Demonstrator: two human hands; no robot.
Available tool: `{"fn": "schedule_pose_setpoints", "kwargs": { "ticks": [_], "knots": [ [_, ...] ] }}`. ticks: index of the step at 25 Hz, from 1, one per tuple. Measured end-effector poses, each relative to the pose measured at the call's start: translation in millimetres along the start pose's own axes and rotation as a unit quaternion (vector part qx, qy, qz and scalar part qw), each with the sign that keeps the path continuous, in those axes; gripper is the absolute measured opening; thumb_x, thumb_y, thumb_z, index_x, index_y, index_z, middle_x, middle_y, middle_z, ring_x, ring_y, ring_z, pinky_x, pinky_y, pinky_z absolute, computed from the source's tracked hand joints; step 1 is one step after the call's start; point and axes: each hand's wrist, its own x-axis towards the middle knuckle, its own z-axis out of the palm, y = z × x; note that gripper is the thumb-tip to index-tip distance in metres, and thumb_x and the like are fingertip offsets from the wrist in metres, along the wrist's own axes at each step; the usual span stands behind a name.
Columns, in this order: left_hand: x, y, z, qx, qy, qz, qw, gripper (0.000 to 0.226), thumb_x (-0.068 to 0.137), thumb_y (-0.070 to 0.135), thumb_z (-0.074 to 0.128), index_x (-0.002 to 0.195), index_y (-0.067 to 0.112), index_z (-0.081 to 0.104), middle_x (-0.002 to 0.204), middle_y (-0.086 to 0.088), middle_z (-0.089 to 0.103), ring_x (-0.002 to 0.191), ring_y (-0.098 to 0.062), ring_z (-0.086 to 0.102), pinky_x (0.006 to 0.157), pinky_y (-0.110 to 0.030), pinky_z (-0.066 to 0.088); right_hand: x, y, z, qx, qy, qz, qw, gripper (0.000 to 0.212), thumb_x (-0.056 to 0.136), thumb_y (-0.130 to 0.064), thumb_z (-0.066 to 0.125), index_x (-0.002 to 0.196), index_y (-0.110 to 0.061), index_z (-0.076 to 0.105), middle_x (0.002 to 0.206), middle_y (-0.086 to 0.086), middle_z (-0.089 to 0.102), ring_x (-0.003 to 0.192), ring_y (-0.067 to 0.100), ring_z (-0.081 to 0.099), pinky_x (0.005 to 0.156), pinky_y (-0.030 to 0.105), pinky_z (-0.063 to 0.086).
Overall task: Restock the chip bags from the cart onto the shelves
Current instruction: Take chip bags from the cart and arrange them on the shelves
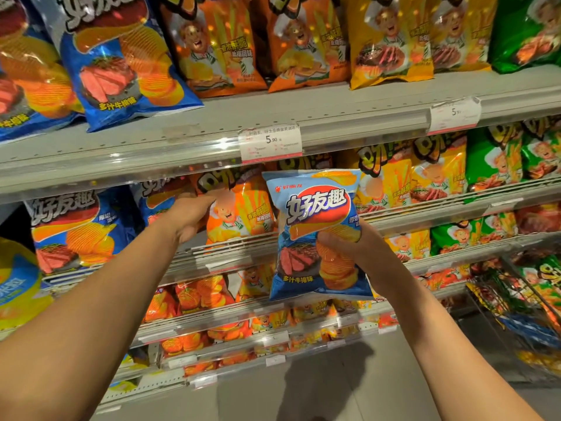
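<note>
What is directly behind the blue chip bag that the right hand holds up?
Behind the blue chip bag, held by the right hand, stand yellow bags and the shelf edge. Whatever sits straight behind it is covered.

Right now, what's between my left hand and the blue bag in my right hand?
In the head view, an orange chip bag on the shelf sits between the left hand and the blue bag; the left hand touches it.
</note>
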Motion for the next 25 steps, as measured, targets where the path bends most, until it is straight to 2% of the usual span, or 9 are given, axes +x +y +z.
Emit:
{"fn": "schedule_pose_setpoints", "kwargs": {
  "ticks": [2, 6, 9, 10, 13, 16, 19, 22, 25],
  "knots": [
    [2.0, 1.1, -1.3, -0.013, -0.017, -0.003, 1.0, 0.046, 0.092, 0.03, 0.071, 0.126, 0.001, 0.065, 0.123, -0.019, 0.07, 0.111, -0.032, 0.069, 0.099, -0.048, 0.054, 2.8, 0.9, 1.6, -0.005, -0.004, -0.001, 1.0, 0.049, 0.073, -0.04, 0.086, 0.118, -0.031, 0.068, 0.109, -0.005, 0.079, 0.099, 0.015, 0.076, 0.081, 0.032, 0.062],
    [9.1, 1.6, 9.8, 0.0, 0.001, 0.006, 1.0, 0.049, 0.09, 0.037, 0.072, 0.124, 0.002, 0.065, 0.122, -0.017, 0.07, 0.087, -0.021, 0.073, 0.075, -0.035, 0.063, 8.7, -1.9, 2.3, -0.005, -0.018, 0.003, 1.0, 0.041, 0.079, -0.036, 0.083, 0.117, -0.034, 0.07, 0.112, -0.001, 0.078, 0.102, 0.022, 0.075, 0.089, 0.044, 0.061],
    [13.4, -1.7, 18.1, 0.035, 0.036, 0.004, 0.999, 0.069, 0.089, 0.043, 0.073, 0.138, -0.001, 0.053, 0.129, -0.017, 0.066, 0.106, -0.027, 0.067, 0.089, -0.038, 0.057, 12.2, -8.3, 4.7, -0.001, -0.022, -0.001, 1.0, 0.042, 0.078, -0.035, 0.082, 0.118, -0.034, 0.069, 0.112, 0.0, 0.078, 0.103, 0.024, 0.075, 0.088, 0.044, 0.061],
    [9.8, -2.1, 17.7, 0.061, 0.062, 0.017, 0.996, 0.069, 0.088, 0.046, 0.072, 0.136, 0.0, 0.054, 0.125, -0.016, 0.066, 0.106, -0.028, 0.066, 0.084, -0.034, 0.056, 13.8, -11.4, 7.2, 0.0, -0.025, -0.005, 1.0, 0.043, 0.078, -0.035, 0.082, 0.119, -0.033, 0.069, 0.112, 0.001, 0.078, 0.104, 0.024, 0.075, 0.089, 0.044, 0.06],
    [-13.3, -11.1, 7.2, 0.13, 0.131, 0.144, 0.972, 0.045, 0.088, 0.052, 0.068, 0.102, 0.01, 0.063, 0.093, -0.013, 0.068, 0.076, -0.024, 0.066, 0.06, -0.034, 0.053, 19.6, -21.7, 23.7, -0.002, -0.051, -0.012, 0.999, 0.042, 0.081, -0.033, 0.082, 0.121, -0.032, 0.068, 0.114, 0.0, 0.077, 0.104, 0.022, 0.074, 0.087, 0.042, 0.061],
    [-39.4, -30.5, -9.7, 0.184, 0.183, 0.258, 0.931, 0.031, 0.088, 0.042, 0.068, 0.105, 0.017, 0.059, 0.103, -0.005, 0.056, 0.097, -0.019, 0.058, 0.08, -0.04, 0.053, 28.7, -30.7, 57.0, -0.02, -0.081, -0.016, 0.996, 0.04, 0.083, -0.03, 0.082, 0.121, -0.031, 0.069, 0.114, -0.001, 0.078, 0.103, 0.02, 0.075, 0.085, 0.037, 0.061],
    [-43.0, -30.4, -17.8, 0.209, 0.087, 0.237, 0.945, 0.008, 0.103, 0.025, 0.052, 0.107, 0.019, 0.048, 0.1, -0.008, 0.057, 0.103, -0.035, 0.059, 0.082, -0.037, 0.051, 33.4, -38.8, 92.1, -0.026, -0.092, -0.013, 0.995, 0.049, 0.074, -0.034, 0.085, 0.12, -0.027, 0.069, 0.106, -0.001, 0.079, 0.095, 0.017, 0.075, 0.076, 0.033, 0.058],
    [-41.1, -17.2, -31.8, 0.214, -0.024, 0.219, 0.952, 0.021, 0.103, 0.007, 0.039, 0.114, 0.022, 0.05, 0.094, 0.005, 0.062, 0.081, -0.007, 0.063, 0.063, -0.013, 0.046, 38.1, -41.9, 111.8, -0.037, -0.092, -0.019, 0.995, 0.054, 0.066, -0.042, 0.084, 0.116, -0.029, 0.072, 0.107, -0.001, 0.08, 0.096, 0.019, 0.076, 0.076, 0.036, 0.061],
    [-47.8, -21.4, -60.5, 0.28, 0.03, 0.256, 0.925, 0.019, 0.104, 0.012, 0.043, 0.121, 0.011, 0.053, 0.118, -0.01, 0.061, 0.102, -0.017, 0.058, 0.089, -0.03, 0.045, 40.7, -44.1, 125.2, -0.016, -0.094, -0.012, 0.995, 0.054, 0.071, -0.033, 0.085, 0.123, -0.026, 0.069, 0.11, 0.002, 0.079, 0.099, 0.022, 0.076, 0.076, 0.033, 0.062]
  ]
}}
